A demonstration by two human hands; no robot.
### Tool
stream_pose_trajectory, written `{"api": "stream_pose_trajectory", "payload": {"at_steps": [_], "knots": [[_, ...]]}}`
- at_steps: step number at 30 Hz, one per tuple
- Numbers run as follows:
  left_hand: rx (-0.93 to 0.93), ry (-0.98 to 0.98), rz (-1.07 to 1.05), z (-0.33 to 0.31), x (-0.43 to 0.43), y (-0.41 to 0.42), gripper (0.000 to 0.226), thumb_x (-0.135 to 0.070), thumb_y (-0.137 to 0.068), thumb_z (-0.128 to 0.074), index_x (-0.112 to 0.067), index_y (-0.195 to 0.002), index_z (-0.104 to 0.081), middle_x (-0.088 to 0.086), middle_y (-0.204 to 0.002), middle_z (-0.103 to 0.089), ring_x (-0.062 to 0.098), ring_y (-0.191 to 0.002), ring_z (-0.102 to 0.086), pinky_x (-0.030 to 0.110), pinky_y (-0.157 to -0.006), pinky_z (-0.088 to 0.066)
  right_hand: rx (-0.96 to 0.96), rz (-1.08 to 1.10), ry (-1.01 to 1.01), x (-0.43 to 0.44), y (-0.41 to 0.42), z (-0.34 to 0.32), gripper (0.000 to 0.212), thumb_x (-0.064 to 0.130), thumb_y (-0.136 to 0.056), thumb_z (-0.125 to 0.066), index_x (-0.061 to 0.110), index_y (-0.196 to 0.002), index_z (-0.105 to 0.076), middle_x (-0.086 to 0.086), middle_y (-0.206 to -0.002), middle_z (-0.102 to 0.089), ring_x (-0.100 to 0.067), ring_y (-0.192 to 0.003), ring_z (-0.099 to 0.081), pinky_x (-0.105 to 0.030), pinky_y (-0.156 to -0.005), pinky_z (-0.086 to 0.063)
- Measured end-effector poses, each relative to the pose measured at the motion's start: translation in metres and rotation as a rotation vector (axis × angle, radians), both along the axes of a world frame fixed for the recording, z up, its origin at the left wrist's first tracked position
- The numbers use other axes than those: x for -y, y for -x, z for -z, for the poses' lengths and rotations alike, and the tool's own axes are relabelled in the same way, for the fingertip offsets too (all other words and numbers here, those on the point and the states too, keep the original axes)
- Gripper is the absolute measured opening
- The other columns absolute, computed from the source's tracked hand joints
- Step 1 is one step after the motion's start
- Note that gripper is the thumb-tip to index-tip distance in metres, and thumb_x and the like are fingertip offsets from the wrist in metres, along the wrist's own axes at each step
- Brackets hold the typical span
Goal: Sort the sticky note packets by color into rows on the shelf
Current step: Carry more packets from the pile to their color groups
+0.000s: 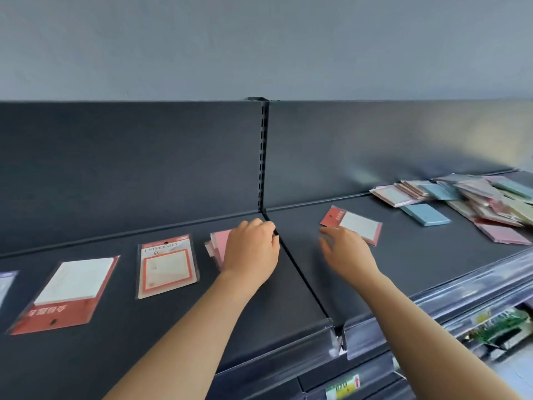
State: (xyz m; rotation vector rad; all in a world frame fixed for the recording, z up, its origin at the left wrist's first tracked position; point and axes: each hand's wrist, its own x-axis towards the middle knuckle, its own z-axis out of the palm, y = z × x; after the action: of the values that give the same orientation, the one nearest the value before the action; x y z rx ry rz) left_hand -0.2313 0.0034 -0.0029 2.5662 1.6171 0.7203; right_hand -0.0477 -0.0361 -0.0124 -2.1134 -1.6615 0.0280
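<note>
My left hand (251,249) lies with curled fingers on a small stack of pink sticky note packets (219,247) on the dark shelf (150,336); whether it grips them is unclear. My right hand (344,252) is open, fingers spread, just in front of a red-and-white packet (359,224), which its fingertips partly cover. Left of the pink stack lie a red-framed packet (167,267), a large red-and-white packet (69,293), and a pale packet (5,284) cut off by the frame edge. A mixed pile of pink, blue and green packets (473,200) sits at the far right.
A loose blue packet (425,214) and a pink packet (503,234) lie in front of the pile. A seam (300,278) divides the two shelf boards. The dark back panel (129,157) rises behind. Clear price rails (432,310) edge the front; lower shelves hold goods (496,327).
</note>
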Motion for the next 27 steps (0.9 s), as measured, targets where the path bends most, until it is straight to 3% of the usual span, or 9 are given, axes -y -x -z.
{"api": "stream_pose_trajectory", "payload": {"at_steps": [4,10,13,16,20,22,25,27], "knots": [[0.007,0.037,0.051,0.003,-0.007,-0.036,0.026,-0.028,-0.098,-0.044,-0.014,-0.11,-0.063,0.001,-0.109,-0.064,0.026,-0.099,-0.054,0.036,-0.083,-0.045,0.013,0.048,0.026,-0.001,-0.04,0.007,0.032,0.02,-0.096,-0.048,0.012,-0.124,-0.061,-0.004,-0.129,-0.059,-0.026,-0.119,-0.051,-0.032,-0.088,-0.043],[-0.036,0.1,0.069,0.005,-0.022,-0.086,0.027,-0.028,-0.1,-0.043,-0.011,-0.113,-0.059,0.004,-0.11,-0.06,0.026,-0.105,-0.051,0.035,-0.083,-0.044,0.067,0.047,0.12,-0.019,-0.103,0.017,0.041,0.036,-0.095,-0.05,0.005,-0.122,-0.055,-0.011,-0.13,-0.052,-0.03,-0.127,-0.042,-0.035,-0.103,-0.035],[-0.037,0.175,0.025,0.009,-0.032,-0.116,0.028,-0.031,-0.1,-0.044,-0.009,-0.109,-0.058,0.006,-0.108,-0.06,0.027,-0.105,-0.051,0.035,-0.08,-0.043,-0.031,0.003,0.179,-0.03,-0.127,0.015,0.054,0.046,-0.092,-0.054,0.006,-0.128,-0.051,-0.012,-0.139,-0.046,-0.028,-0.133,-0.036,-0.033,-0.107,-0.03],[-0.005,0.246,-0.011,0.016,-0.04,-0.14,0.024,-0.032,-0.099,-0.045,-0.01,-0.091,-0.051,0.009,-0.103,-0.059,0.028,-0.103,-0.052,0.034,-0.076,-0.042,-0.122,-0.052,0.147,-0.036,-0.142,0.014,0.068,0.049,-0.083,-0.066,0.016,-0.138,-0.046,-0.004,-0.143,-0.043,-0.024,-0.135,-0.034,-0.031,-0.107,-0.03],[0.18,0.317,-0.04,0.017,-0.05,-0.175,0.018,-0.027,-0.095,-0.053,-0.01,-0.093,-0.057,0.009,-0.106,-0.064,0.028,-0.102,-0.056,0.032,-0.075,-0.042,-0.152,-0.123,0.135,-0.041,-0.165,0.017,0.075,0.052,-0.075,-0.073,0.019,-0.138,-0.047,0.002,-0.138,-0.045,-0.019,-0.129,-0.039,-0.028,-0.104,-0.033],[0.258,0.337,-0.091,0.016,-0.055,-0.186,0.021,-0.027,-0.092,-0.059,-0.012,-0.08,-0.05,0.009,-0.098,-0.062,0.026,-0.09,-0.055,0.029,-0.068,-0.037,-0.176,-0.166,0.122,-0.041,-0.173,0.018,0.075,0.051,-0.073,-0.075,0.019,-0.136,-0.049,0.003,-0.136,-0.046,-0.018,-0.126,-0.041,-0.027,-0.103,-0.033],[0.382,0.407,-0.173,0.017,-0.062,-0.192,0.026,-0.028,-0.084,-0.069,-0.016,-0.08,-0.046,0.003,-0.093,-0.053,0.018,-0.083,-0.046,0.028,-0.069,-0.038,-0.229,-0.224,0.112,-0.042,-0.183,0.022,0.077,0.05,-0.07,-0.079,0.02,-0.135,-0.05,0.005,-0.135,-0.046,-0.015,-0.126,-0.041,-0.026,-0.105,-0.034],[0.435,0.449,-0.2,0.02,-0.066,-0.195,0.028,-0.026,-0.078,-0.071,-0.015,-0.075,-0.045,0.004,-0.079,-0.053,0.019,-0.072,-0.045,0.029,-0.059,-0.035,-0.252,-0.269,0.11,-0.044,-0.188,0.024,0.077,0.049,-0.07,-0.079,0.021,-0.136,-0.05,0.007,-0.135,-0.046,-0.014,-0.126,-0.041,-0.025,-0.105,-0.034]]}}
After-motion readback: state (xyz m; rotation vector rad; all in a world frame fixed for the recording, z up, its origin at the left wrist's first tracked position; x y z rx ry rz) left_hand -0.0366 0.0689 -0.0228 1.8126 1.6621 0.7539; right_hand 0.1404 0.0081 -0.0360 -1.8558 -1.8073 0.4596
